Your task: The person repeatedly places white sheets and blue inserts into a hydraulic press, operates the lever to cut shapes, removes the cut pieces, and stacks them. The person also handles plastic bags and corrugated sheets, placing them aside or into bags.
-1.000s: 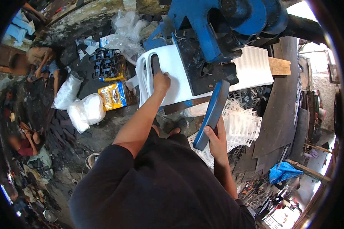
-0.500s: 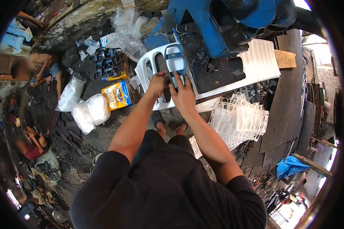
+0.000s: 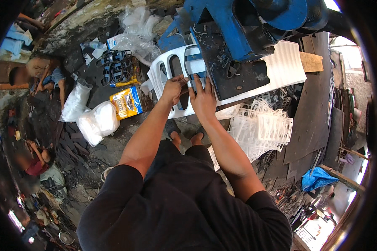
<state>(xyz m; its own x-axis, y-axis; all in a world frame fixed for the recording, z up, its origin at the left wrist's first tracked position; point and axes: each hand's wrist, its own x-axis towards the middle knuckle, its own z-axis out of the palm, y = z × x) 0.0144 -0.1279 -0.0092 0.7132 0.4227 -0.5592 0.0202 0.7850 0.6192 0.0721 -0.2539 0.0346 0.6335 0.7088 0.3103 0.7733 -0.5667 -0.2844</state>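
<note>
Both hands were flat on a white foam sheet (image 3: pixel 163 69) with foot-shaped holes cut out of it, lying on the bench under the blue press (image 3: pixel 234 29). The left hand (image 3: pixel 173 88) had its fingers spread on the sheet, not gripping anything. The right hand (image 3: pixel 203 97) sat just beside it, fingertips touching a blue cutting die (image 3: pixel 194 62). A pile of white cutout scraps (image 3: pixel 262 129) lay right of the right hand.
</note>
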